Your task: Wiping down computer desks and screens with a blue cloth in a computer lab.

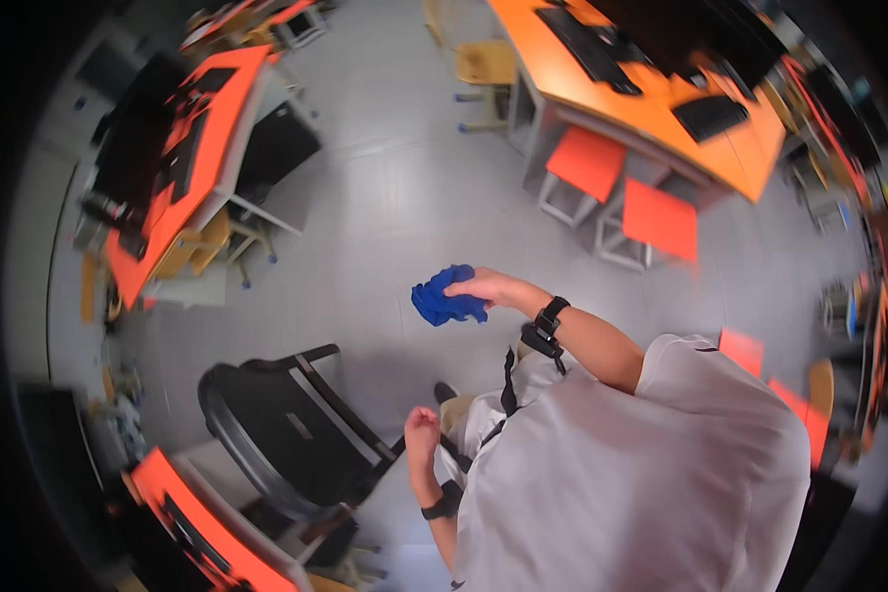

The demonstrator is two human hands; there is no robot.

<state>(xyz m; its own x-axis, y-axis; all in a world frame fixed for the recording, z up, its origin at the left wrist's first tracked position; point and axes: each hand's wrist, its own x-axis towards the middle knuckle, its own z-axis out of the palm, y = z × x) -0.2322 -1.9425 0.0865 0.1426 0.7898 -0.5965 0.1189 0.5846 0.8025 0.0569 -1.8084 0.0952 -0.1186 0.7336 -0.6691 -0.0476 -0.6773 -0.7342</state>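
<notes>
My right hand (488, 287) grips a crumpled blue cloth (444, 297) out over the grey floor. Its thumb presses on top of the cloth, and the folds hang past the fingers. Lower down, close to my body, my left hand (420, 431) has its fingers curled in, with nothing visible in them. A black strap with a small device (547, 318) circles my right wrist, and another dark band (442, 501) is on the left one. Beside my left hand stands a black-topped cart or trolley (296, 429) with a rounded rim.
An orange desk (651, 96) with keyboards is at the upper right, two orange-topped stools (586, 163) beside it. More orange desks (222, 155) with monitors stand at left and lower left. A wooden chair (485, 63) is at the top. Grey floor (392, 185) runs between them.
</notes>
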